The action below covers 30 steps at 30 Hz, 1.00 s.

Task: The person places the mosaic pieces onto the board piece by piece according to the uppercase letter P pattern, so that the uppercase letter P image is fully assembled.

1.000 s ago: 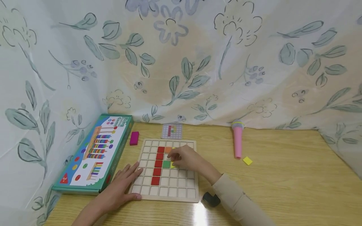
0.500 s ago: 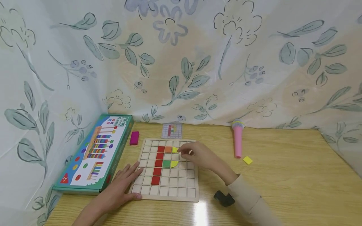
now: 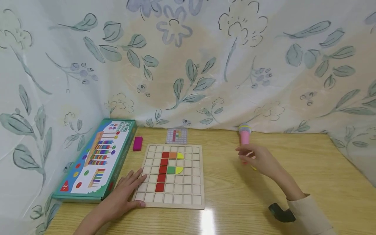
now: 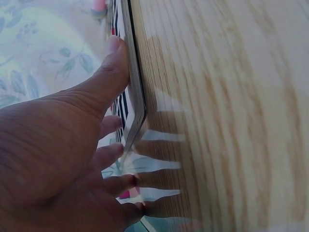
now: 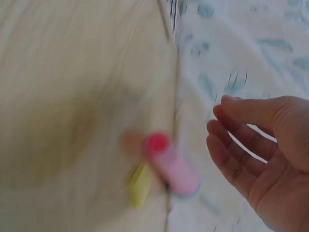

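1. Head view: left hand (image 3: pixel 124 195) flat, fingers spread, pressing the near left corner of the wooden grid board (image 3: pixel 188 204). Red column, orange and green squares, two yellow half-rounds (image 3: pixel 180 163) already seated; most cells bare. Right hand (image 3: pixel 258 160) loosely open, empty, over the yellow tile (image 3: pixel 253 168) beside the pink toy microphone (image 3: pixel 244 137).
2. Left wrist view: thumb (image 4: pixel 113 72) against the board's edge (image 4: pixel 135 92).
3. Right wrist view: blurred; fingers (image 5: pixel 236 140) relaxed, apart from yellow tile (image 5: pixel 140 186), not yet picked up.

Four red tiles (image 3: pixel 163 169), two yellow half-rounds (image 3: pixel 180 163).
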{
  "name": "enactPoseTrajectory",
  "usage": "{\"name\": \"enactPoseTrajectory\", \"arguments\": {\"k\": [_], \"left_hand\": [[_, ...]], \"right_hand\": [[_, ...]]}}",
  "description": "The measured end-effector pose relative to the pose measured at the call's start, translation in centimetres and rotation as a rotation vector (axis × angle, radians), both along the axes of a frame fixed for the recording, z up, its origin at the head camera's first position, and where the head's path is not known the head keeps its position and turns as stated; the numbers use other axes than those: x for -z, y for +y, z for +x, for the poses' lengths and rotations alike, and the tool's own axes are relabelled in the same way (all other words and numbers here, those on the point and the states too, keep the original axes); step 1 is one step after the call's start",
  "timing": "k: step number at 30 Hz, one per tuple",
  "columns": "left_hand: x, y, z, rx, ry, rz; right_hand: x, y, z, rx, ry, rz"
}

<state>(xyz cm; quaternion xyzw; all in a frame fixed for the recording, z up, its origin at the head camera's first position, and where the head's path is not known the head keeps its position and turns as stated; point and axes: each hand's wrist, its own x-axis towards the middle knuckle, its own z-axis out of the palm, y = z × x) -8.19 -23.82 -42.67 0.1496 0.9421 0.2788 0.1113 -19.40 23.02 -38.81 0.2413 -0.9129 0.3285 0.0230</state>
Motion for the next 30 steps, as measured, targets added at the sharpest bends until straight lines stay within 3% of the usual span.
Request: {"name": "enactPoseTrajectory", "arguments": {"k": [3, 9, 23, 30], "left_hand": [[0.0, 0.0, 0.0, -0.013, -0.013, -0.001], [-0.1, -0.1, 0.1, -0.010, -0.009, 0.003], [-0.2, 0.1, 0.1, -0.012, -0.014, 0.003], [-0.2, 0.1, 0.1, 0.002, 0.001, 0.004]], "right_hand": [[0.7, 1.9, 0.3, 0.072, 0.009, 0.038], [1.7, 3.8, 0.8, 0.187, -0.098, 0.127], [2.0, 4.8, 0.8, 0.205, -0.090, 0.102], [0.9, 5.2, 0.2, 0.192, 0.018, 0.053]]}}
